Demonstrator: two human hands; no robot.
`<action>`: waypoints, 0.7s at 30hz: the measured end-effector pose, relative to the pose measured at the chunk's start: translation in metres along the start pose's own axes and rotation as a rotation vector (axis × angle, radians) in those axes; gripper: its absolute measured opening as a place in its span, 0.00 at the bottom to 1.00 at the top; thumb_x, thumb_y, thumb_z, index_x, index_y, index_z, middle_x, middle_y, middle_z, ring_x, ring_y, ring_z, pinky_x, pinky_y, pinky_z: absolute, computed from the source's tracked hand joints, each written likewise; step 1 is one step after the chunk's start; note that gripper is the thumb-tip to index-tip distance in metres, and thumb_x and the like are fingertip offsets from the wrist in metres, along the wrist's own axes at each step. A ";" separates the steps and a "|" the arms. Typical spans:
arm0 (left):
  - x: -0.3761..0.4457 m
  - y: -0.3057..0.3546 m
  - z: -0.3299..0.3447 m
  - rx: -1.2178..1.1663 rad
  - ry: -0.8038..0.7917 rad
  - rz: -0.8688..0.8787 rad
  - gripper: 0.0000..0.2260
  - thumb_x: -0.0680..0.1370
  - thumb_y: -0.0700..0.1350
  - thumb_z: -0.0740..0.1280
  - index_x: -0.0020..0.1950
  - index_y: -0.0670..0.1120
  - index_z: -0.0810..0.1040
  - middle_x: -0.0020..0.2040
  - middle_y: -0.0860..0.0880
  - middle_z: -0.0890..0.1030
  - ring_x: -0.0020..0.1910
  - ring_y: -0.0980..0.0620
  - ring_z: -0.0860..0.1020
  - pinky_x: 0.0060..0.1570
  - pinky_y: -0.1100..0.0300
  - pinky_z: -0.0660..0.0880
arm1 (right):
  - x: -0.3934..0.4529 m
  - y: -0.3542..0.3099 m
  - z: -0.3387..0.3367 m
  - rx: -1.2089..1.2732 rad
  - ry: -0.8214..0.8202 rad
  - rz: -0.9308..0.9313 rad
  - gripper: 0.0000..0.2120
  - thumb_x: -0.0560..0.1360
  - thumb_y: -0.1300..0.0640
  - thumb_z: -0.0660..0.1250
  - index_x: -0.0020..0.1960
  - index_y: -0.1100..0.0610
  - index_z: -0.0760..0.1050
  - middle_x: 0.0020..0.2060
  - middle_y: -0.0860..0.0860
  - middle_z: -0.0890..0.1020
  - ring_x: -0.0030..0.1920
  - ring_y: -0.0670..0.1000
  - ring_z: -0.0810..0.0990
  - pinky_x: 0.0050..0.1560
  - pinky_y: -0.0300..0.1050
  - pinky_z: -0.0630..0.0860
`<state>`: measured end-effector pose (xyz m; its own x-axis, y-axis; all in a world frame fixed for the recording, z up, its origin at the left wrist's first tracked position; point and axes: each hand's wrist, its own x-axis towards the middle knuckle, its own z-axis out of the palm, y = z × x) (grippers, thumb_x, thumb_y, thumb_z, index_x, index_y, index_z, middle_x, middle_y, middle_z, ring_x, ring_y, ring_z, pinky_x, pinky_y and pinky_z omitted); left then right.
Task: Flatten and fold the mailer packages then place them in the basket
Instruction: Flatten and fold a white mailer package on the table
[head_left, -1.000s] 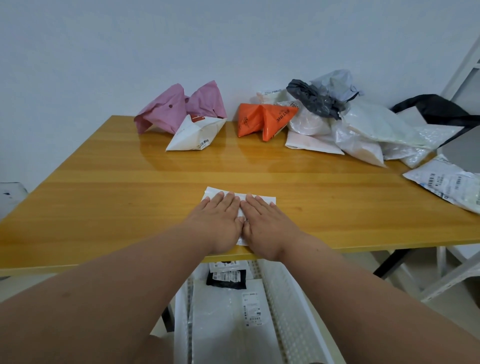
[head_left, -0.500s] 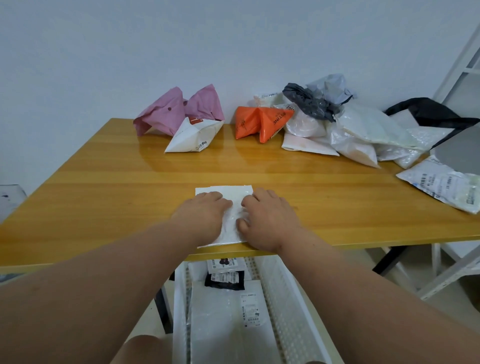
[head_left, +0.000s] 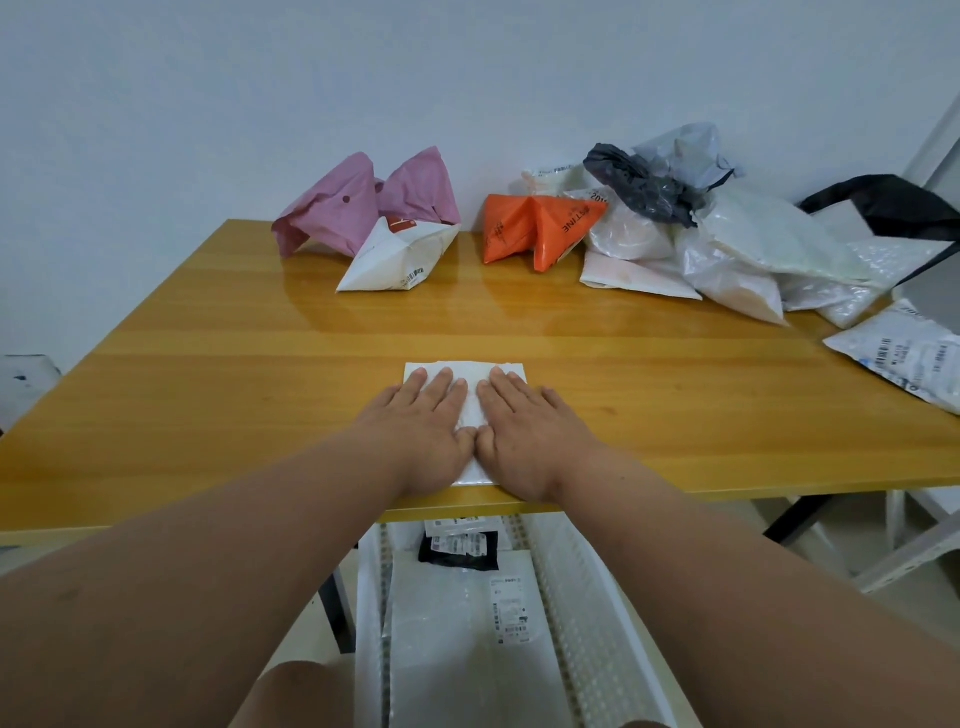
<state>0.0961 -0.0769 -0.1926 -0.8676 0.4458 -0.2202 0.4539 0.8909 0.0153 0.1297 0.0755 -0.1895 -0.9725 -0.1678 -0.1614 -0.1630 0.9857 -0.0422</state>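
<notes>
At near table (head_left: 208, 395) edge, folded white mailer (head_left: 470, 415) lies flat; left hand (head_left: 423, 434) and right hand (head_left: 524, 434) press it side by side, fingers straight, gripping nothing; basket (head_left: 582, 623) below holds packages

Glossy yellow-orange wooden table (head_left: 675, 395) fills mid-frame. Plain pale blue-grey wall (head_left: 311, 78) directly behind table. Pale floor (head_left: 810, 561) below table's right end, dark slanted table leg (head_left: 795, 519) there. Light grey metal frame (head_left: 930, 545) right of table.
</notes>
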 end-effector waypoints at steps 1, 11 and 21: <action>0.000 0.001 -0.001 0.005 -0.006 -0.004 0.28 0.83 0.57 0.41 0.80 0.50 0.37 0.80 0.51 0.37 0.79 0.49 0.37 0.77 0.49 0.40 | 0.000 0.000 0.000 0.005 0.004 0.002 0.29 0.83 0.47 0.42 0.80 0.56 0.41 0.80 0.52 0.41 0.79 0.49 0.40 0.78 0.54 0.41; -0.001 0.003 -0.004 0.041 -0.032 -0.037 0.27 0.82 0.58 0.39 0.80 0.52 0.39 0.80 0.53 0.38 0.79 0.51 0.39 0.75 0.43 0.42 | 0.004 -0.003 -0.006 0.027 -0.029 0.025 0.29 0.82 0.46 0.44 0.80 0.55 0.44 0.80 0.50 0.44 0.79 0.48 0.42 0.77 0.61 0.42; 0.004 -0.001 -0.012 0.044 -0.064 -0.009 0.27 0.82 0.60 0.41 0.80 0.53 0.42 0.81 0.53 0.41 0.79 0.49 0.41 0.75 0.41 0.43 | 0.014 -0.002 -0.016 0.088 0.035 0.051 0.23 0.80 0.47 0.52 0.72 0.53 0.66 0.74 0.51 0.65 0.74 0.54 0.62 0.73 0.58 0.56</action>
<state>0.0897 -0.0755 -0.1813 -0.8574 0.4303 -0.2824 0.4561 0.8894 -0.0294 0.1139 0.0720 -0.1759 -0.9847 -0.1150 -0.1310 -0.0993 0.9877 -0.1211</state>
